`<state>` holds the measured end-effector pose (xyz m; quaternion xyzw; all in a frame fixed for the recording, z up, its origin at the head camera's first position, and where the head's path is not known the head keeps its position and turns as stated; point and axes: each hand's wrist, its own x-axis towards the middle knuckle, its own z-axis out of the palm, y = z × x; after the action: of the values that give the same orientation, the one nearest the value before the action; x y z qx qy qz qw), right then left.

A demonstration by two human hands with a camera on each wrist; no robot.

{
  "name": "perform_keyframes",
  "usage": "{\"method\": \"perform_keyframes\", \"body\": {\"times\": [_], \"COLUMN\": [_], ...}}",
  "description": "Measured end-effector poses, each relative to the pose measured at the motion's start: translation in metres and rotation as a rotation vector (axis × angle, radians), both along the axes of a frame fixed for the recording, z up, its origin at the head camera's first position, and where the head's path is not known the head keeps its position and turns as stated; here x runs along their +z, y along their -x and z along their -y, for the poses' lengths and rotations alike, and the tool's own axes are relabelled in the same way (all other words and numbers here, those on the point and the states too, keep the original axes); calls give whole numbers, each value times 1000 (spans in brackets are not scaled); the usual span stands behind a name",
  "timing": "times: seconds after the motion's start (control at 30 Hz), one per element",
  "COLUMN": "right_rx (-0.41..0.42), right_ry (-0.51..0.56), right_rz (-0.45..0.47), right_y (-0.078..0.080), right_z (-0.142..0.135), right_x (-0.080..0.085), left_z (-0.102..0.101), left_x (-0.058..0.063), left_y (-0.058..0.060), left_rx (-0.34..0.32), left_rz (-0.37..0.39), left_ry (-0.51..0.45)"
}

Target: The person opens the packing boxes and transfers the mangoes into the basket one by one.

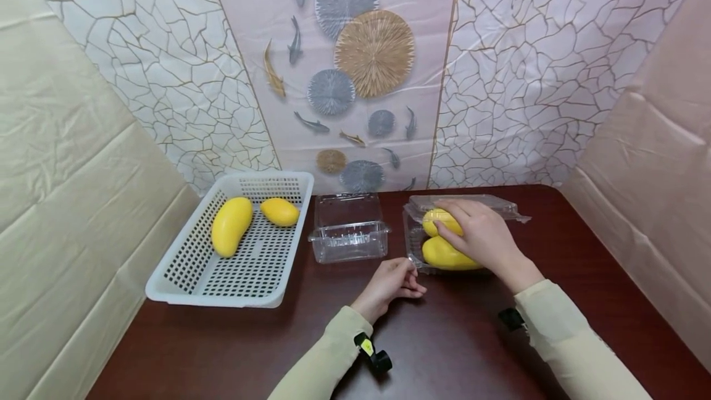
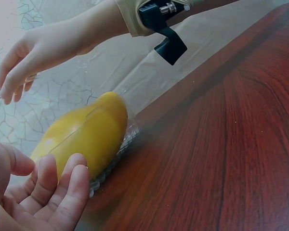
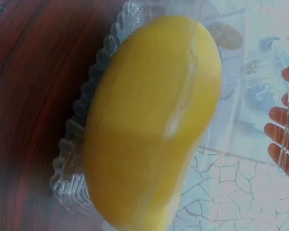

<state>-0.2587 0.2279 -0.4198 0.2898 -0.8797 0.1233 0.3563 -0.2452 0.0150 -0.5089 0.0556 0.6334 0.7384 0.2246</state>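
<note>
Nearest, on the table (image 1: pixel 444 350), the left hand (image 1: pixel 391 287) is seen with its fingers loosely bent; thumb and forefinger are set close by the near corner of a clear box (image 1: pixel 414 244), but whether its edge is pinched cannot be told. Just beyond and to the right of these fingers, a larger fruit (image 1: pixel 446 254), yellow, is held in that box, its right end covered by the right hand (image 1: pixel 483 233). The right hand's fingers are lowered over the box, thumb parted from the rest; in the right wrist view they are cut off by the frame edge and crossed by a clear strip, so contact with the lid (image 1: pixel 497 204) is hard to make out. Under them, a smaller fruit (image 1: pixel 437 222) is partly hidden. Beyond the left fingers, to their left, a second box (image 1: pixel 350 250) is left open. Farther left, a white basket (image 1: pixel 222 300) is placed, where a long fruit (image 1: pixel 231 227) and an oval fruit (image 1: pixel 280 212) are kept apart. Behind, a patterned wall covering (image 1: pixel 511 97) is cut off at the top.
</note>
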Motion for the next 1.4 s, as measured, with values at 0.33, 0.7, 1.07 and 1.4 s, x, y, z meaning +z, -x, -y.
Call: {"method": "perform_keyframes", "body": {"times": [0.33,0.7,1.07,1.4], "right_rx": [-22,-67,-179,-289], "right_ry": [50,72,147,314], "right_rz": [-24,-56,-41,23], "right_y": [3,10,13,25], "right_z": [-8,-20,-43,-63], "right_x": [10,14,20,17], "left_z": [0,0,-1,0], "left_x": [0,-2,-2,-3], "left_y": [0,3,3,4], "left_rx": [20,26,38,42], "left_rz": [6,4,7,6], "left_ry": [9,10,9,-1]}}
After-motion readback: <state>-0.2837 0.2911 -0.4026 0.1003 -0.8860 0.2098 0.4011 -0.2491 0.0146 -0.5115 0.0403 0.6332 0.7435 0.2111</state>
